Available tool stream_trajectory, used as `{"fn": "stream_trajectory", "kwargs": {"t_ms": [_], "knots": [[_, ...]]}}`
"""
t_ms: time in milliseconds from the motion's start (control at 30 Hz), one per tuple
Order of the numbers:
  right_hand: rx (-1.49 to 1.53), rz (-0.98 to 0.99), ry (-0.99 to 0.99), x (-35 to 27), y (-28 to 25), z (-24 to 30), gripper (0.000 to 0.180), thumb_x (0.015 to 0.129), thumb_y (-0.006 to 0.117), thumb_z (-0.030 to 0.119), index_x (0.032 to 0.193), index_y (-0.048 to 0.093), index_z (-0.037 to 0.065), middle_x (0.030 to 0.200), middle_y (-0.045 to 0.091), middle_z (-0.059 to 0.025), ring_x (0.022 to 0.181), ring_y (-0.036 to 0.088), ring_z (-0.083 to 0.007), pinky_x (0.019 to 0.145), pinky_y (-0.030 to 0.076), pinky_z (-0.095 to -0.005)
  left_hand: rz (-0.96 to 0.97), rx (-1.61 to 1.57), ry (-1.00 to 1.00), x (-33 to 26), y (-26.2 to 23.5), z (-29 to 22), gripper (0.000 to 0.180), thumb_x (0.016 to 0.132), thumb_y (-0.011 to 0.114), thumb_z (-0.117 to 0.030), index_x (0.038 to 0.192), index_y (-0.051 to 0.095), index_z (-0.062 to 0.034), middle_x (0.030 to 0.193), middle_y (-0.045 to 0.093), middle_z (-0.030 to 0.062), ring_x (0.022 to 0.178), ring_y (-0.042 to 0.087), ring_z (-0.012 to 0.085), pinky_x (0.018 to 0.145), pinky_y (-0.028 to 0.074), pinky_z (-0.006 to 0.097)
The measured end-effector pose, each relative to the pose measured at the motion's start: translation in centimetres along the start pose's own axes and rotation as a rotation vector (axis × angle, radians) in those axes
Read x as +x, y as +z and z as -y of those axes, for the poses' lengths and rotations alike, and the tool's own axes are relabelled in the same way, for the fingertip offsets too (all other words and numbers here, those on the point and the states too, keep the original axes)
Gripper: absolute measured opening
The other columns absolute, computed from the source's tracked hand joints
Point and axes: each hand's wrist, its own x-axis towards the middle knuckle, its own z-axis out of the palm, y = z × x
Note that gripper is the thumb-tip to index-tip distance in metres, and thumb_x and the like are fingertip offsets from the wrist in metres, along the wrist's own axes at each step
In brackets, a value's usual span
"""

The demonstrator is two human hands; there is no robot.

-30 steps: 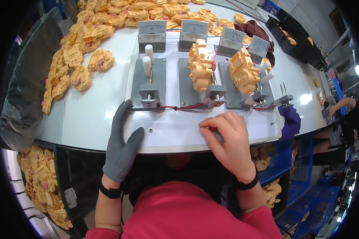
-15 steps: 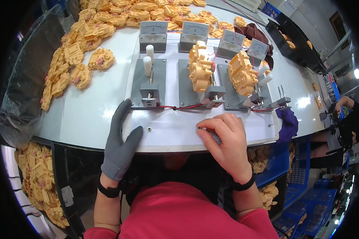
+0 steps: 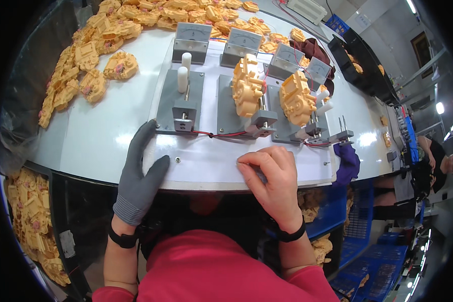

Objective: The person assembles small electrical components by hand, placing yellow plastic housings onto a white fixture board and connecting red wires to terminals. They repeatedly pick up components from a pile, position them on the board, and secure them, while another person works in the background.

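My left hand (image 3: 142, 173), in a grey glove, lies on the table's front edge. Its fingers are stretched and its thumb stands apart, with the fingertips at the near corner of the left grey fixture (image 3: 166, 111). My bare right hand (image 3: 273, 178) rests over the white board (image 3: 206, 168), its thumb and index finger pinched together; whatever is between them is hidden. Beyond it, a yellow plastic gear housing (image 3: 246, 90) sits on the middle fixture (image 3: 225, 113), and a second yellow housing (image 3: 297, 100) on the right one. The left fixture carries two white pegs (image 3: 182, 79) and no housing.
Analog meters (image 3: 193, 36) stand behind the fixtures, joined by red and black wires (image 3: 211, 134). Yellow housings (image 3: 93, 55) are heaped at the far left. A purple cloth (image 3: 347, 163) hangs at the right edge, above blue crates (image 3: 357, 221). Another person (image 3: 430, 156) is at far right.
The whole view has shifted slightly, with the scene moving left in it. A small metal piece seen earlier at my right fingertips is now hidden. Both hands keep nearly the same place.
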Motion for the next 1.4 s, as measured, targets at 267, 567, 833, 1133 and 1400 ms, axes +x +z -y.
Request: {"fn": "stream_trajectory", "kwargs": {"t_ms": [267,567,833,1133,1400], "knots": [[-0.042,-0.013,-0.054,0.0,0.2,-0.1,0.018,0.077,0.080,0.009,0.090,0.069,0.013,0.083,0.060,0.0009,0.078,0.057,-0.0201,0.073,0.038,-0.0350,-0.002,-0.010,-0.016,0.0,0.0,0.0,0.068,0.089,0.061,-0.007,0.152,0.037,-0.0005,0.153,0.042,0.0167,0.144,0.038,0.0268,0.121,0.027,0.038],[-0.059,-0.037,-0.045,-0.2,0.3,0.1,0.018,0.077,0.080,0.009,0.090,0.069,0.014,0.083,0.061,0.0013,0.078,0.058,-0.0194,0.073,0.038,-0.0347,0.001,-0.010,-0.011,-0.1,-0.1,0.2,0.068,0.089,0.062,-0.007,0.152,0.037,-0.0006,0.154,0.042,0.0169,0.144,0.038,0.0269,0.121,0.026,0.038],[-0.048,-0.047,-0.027,-0.4,0.3,0.1,0.016,0.078,0.079,0.010,0.090,0.069,0.014,0.083,0.061,0.0005,0.079,0.058,-0.0211,0.074,0.040,-0.0360,0.033,0.072,0.003,0.2,-0.1,0.2,0.069,0.089,0.062,-0.007,0.153,0.037,-0.0019,0.153,0.043,0.0154,0.144,0.038,0.0268,0.121,0.027,0.038],[0.009,-0.102,-0.033,-0.3,0.3,-0.2,0.012,0.083,0.075,0.016,0.090,0.066,0.014,0.085,0.058,0.0001,0.082,0.058,-0.0214,0.076,0.041,-0.0359,-0.041,0.102,0.033,0.2,-0.2,0.8,0.065,0.092,0.054,-0.016,0.152,0.037,0.0029,0.153,0.043,0.0161,0.144,0.037,0.0277,0.121,0.023,0.040],[-0.033,-0.162,-0.043,-0.8,0.5,-0.2,0.013,0.084,0.075,0.017,0.088,0.063,0.016,0.083,0.053,0.0013,0.082,0.056,-0.0191,0.075,0.040,-0.0341,-0.016,0.084,0.051,0.8,-0.7,2.6,0.060,0.099,0.047,-0.017,0.154,0.033,0.0019,0.154,0.040,0.0169,0.139,0.041,0.0266,0.117,0.029,0.037]]}}
